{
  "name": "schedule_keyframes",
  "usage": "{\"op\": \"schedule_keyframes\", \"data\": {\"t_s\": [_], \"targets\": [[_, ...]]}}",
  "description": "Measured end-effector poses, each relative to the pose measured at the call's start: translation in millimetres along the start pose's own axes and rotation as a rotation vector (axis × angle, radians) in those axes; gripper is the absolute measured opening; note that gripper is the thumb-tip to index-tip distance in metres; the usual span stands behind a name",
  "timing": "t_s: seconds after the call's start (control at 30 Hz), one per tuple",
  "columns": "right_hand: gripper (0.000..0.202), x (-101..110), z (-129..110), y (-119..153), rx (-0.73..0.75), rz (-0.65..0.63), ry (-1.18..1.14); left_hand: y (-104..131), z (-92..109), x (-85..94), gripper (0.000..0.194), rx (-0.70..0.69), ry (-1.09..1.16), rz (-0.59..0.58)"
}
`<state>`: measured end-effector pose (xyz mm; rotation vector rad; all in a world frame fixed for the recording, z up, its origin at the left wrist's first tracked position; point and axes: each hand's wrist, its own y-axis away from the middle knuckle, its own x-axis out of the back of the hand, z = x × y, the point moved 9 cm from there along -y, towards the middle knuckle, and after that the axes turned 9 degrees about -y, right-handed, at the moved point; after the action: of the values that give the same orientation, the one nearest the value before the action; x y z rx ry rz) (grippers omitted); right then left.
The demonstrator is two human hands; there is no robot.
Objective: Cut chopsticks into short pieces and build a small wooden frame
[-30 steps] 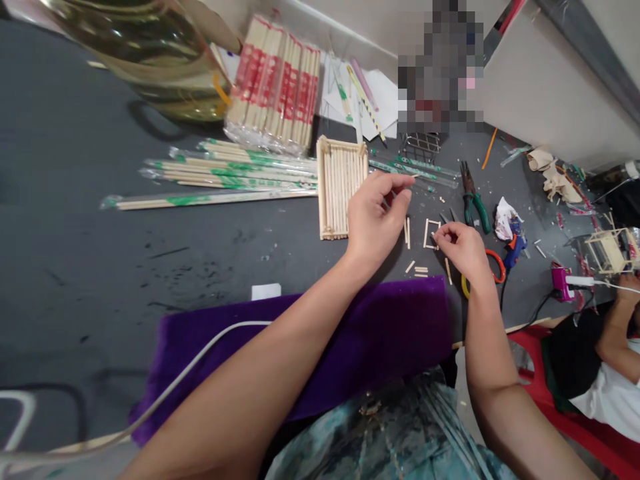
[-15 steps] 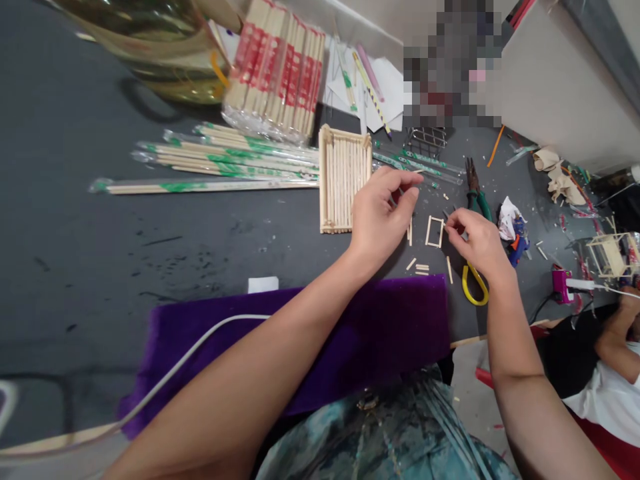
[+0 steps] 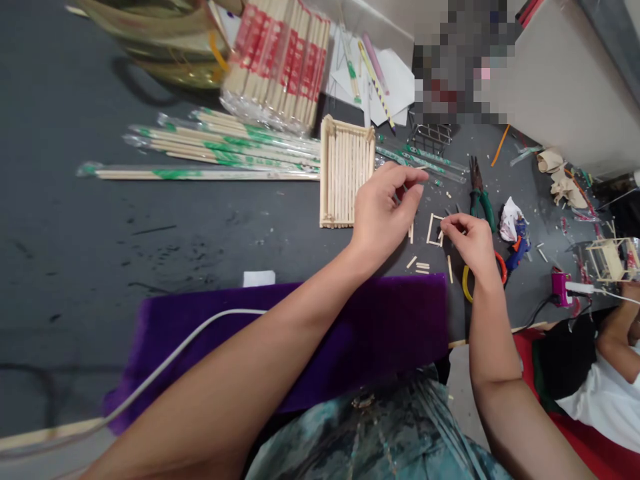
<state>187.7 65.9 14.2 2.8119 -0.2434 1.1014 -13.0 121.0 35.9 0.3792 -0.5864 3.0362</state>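
My right hand (image 3: 470, 241) is closed in a pinch at the right side of a small rectangular stick frame (image 3: 431, 229) lying on the table. A short wooden stick shows at its fingertips; whether it is joined to the frame I cannot tell. Left of it, my left hand (image 3: 384, 212) hovers with thumb and index finger curved and slightly apart, nothing visible between them. Its wrist side overlaps a tray-like panel of chopsticks (image 3: 343, 177) with raised edges. Short cut stick pieces (image 3: 423, 267) lie below the frame, and another stick (image 3: 450, 269) lies beneath my right hand.
Green-handled pliers (image 3: 477, 190), yellow-and-red-handled scissors (image 3: 467, 283) and a blue glue gun (image 3: 519, 252) lie around my right hand. Wrapped chopsticks (image 3: 210, 175) and a red-banded chopstick bundle (image 3: 280, 60) are at left. Purple cloth (image 3: 400, 320) covers the front edge. Another person's arm (image 3: 617, 333) is at right.
My right hand has shifted slightly left, its fingertips now over the frame's right side. More of the scissors' red handle shows. My left hand has hardly moved.
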Motion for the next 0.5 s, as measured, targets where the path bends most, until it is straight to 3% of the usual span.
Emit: {"op": "schedule_keyframes", "data": {"t_s": [0.2, 0.5], "targets": [[0.022, -8.0, 5.7, -5.6, -0.086, -0.039, 0.115, 0.5, 0.0, 0.7, 0.02, -0.002, 0.005, -0.001], [0.02, -15.1, -4.2, -6.4, -0.11, -0.065, 0.269, 0.6, -1.3, 0.2, 0.021, 0.01, 0.003, -0.005]]}}
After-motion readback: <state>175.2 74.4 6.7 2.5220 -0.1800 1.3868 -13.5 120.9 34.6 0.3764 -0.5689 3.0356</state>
